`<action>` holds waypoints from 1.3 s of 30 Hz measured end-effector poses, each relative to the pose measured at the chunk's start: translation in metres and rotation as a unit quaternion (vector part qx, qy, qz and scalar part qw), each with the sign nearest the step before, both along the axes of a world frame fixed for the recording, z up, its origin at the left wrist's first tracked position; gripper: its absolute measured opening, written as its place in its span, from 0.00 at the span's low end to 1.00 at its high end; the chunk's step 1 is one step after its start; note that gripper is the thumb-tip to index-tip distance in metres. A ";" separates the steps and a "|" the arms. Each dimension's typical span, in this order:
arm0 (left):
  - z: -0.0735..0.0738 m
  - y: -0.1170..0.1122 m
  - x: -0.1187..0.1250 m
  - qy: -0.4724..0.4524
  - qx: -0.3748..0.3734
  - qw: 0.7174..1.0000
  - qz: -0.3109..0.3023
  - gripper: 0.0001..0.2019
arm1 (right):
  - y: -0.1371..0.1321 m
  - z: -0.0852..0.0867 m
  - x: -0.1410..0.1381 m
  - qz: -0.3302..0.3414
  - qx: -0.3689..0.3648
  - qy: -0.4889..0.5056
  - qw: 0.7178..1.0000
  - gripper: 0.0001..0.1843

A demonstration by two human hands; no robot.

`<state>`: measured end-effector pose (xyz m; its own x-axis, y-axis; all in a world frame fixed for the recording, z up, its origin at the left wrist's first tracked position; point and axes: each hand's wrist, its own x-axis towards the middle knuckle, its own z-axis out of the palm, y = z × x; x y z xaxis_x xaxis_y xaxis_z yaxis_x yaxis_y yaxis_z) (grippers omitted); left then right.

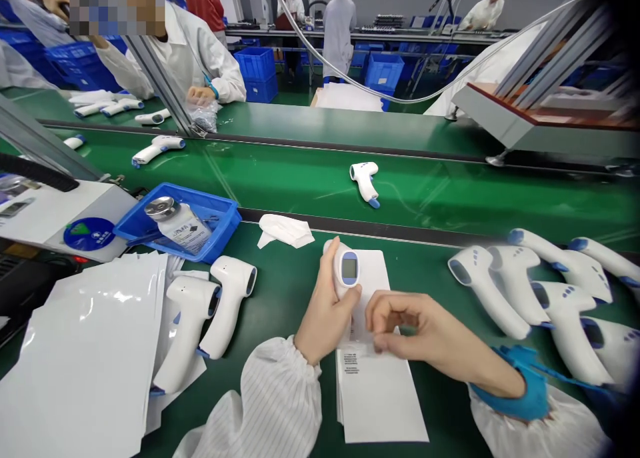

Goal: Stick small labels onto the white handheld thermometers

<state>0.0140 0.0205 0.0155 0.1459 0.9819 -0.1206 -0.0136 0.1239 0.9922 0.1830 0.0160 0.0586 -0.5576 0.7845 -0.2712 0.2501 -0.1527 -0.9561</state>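
Observation:
My left hand (327,308) is wrapped round a white infrared thermometer (345,265), its small grey screen in a blue frame facing me. Close beside it, the bent fingers of my right hand (405,321) pinch the edge of what looks like a thin clear film (357,341); blur hides its exact shape. Beneath both hands lies a stack of white paper sheets (383,405) with small printed text. Two more thermometers (230,305) lie to the left, and several others (565,318) are grouped at the right.
A blue tray (227,228) holds a metal-capped bottle (183,225). White sheets (90,358) lie at the left; a crumpled white cloth (285,230) sits ahead. Single thermometers (366,181) rest on the green conveyor belt (280,171). Across it, a co-worker (200,51) handles a clear bag.

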 end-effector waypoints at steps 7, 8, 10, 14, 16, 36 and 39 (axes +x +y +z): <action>-0.003 -0.025 0.023 -0.100 -0.128 0.986 -0.048 0.34 | 0.014 -0.005 -0.006 -0.220 0.170 -0.048 0.959 0.05; -0.005 -0.026 0.024 -0.101 -0.132 0.985 -0.044 0.34 | 0.016 -0.008 -0.007 -0.226 0.170 -0.048 0.958 0.05; -0.007 -0.026 0.024 -0.103 -0.137 0.984 -0.041 0.34 | 0.018 -0.013 -0.008 -0.227 0.165 -0.042 0.959 0.05; -0.007 -0.027 0.024 -0.110 -0.136 0.984 -0.043 0.33 | 0.019 -0.015 -0.008 -0.224 0.160 -0.031 0.961 0.05; -0.008 -0.028 0.024 -0.112 -0.137 0.983 -0.043 0.34 | 0.019 -0.015 -0.008 -0.227 0.163 -0.035 0.960 0.05; 0.000 -0.027 0.025 -0.089 -0.157 0.983 -0.042 0.32 | 0.020 -0.018 -0.009 -0.245 0.166 -0.034 0.955 0.04; 0.003 -0.026 0.024 -0.092 -0.167 0.980 -0.048 0.33 | 0.020 -0.019 -0.009 -0.242 0.164 -0.032 0.956 0.04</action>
<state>0.0385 -0.0051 0.0183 0.2857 0.8725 -0.3965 -0.1609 0.4515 0.8777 0.1744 0.0358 0.0397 -0.0987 0.9950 0.0121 0.2847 0.0398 -0.9578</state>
